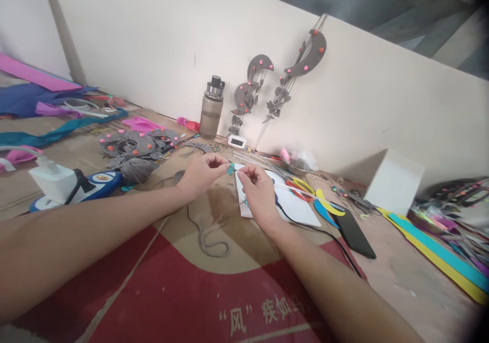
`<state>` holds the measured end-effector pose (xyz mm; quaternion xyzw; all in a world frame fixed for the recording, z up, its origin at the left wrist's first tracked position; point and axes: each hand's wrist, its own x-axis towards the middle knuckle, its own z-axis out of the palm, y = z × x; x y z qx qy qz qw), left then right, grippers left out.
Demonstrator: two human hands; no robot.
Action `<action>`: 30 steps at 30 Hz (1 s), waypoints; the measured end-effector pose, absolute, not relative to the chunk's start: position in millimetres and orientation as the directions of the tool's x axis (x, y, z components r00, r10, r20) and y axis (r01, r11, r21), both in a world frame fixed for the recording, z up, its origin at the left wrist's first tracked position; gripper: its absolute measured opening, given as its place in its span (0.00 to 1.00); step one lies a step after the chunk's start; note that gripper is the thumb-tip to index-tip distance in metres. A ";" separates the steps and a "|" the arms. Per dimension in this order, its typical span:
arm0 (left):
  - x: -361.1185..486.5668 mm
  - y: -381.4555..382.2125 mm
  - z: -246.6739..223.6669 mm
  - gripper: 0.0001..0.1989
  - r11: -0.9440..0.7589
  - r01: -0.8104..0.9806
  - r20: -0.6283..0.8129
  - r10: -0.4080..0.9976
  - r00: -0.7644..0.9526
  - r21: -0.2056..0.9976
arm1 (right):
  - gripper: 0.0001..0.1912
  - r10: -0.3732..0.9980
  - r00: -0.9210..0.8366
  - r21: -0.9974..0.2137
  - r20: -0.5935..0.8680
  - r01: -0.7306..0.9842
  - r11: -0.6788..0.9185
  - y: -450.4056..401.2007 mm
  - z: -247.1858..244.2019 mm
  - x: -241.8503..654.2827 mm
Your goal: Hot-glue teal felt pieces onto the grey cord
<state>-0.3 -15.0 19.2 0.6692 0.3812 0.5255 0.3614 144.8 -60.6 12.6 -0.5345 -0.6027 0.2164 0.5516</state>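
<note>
Out in front of me, a small teal piece (231, 169), perhaps felt, is pinched between the thumb and forefinger of my left hand (204, 176). Close beside it, my right hand (260, 190) is closed in a pinch at the piece's right edge; whether it grips the piece or something thin there, I cannot make out. Beneath my right hand lies a white sheet or pad (296, 210), with a black cable (305, 224) running from under that hand. Grey cord (210, 251) trails in a loop on the cardboard (191, 287) below my hands.
Scissors (300, 189), yellow and blue crescents (328, 205) and a black phone (353, 233) lie on the right. A bottle (212, 110) and small digital display (237, 141) stand behind. On the left are a power strip (103, 180), plugged-in charger (53, 180) and grey yarn (136, 170).
</note>
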 end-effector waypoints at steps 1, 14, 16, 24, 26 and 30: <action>0.2 -15.0 18.5 0.08 -0.434 0.133 0.411 0.896 0.166 0.891 | 0.08 0.873 0.168 -0.825 0.459 0.447 0.347 -61.6 12.3 146.4; 1.9 -12.6 8.3 0.10 -0.410 0.122 0.371 0.893 0.253 0.904 | 0.07 0.783 0.069 -0.606 0.618 0.677 0.419 -66.2 9.8 149.8; 1.7 -12.0 7.7 0.10 -0.408 0.113 0.371 0.894 0.252 0.906 | 0.06 0.782 0.063 -0.591 0.620 0.693 0.413 -65.5 9.4 150.8; 1.8 -15.2 9.4 0.10 -0.409 0.160 0.356 0.891 0.280 0.898 | 0.10 0.788 0.070 -0.569 0.611 0.731 0.376 -64.5 8.5 153.3; 2.1 -16.5 10.6 0.10 -0.414 0.180 0.358 0.892 0.278 0.892 | 0.11 0.788 0.069 -0.556 0.612 0.745 0.368 -64.5 8.2 153.8; 2.5 -17.6 12.0 0.10 -0.450 0.195 0.396 0.880 0.260 0.871 | 0.09 0.773 0.064 -0.544 0.631 0.747 0.382 -64.1 7.3 153.9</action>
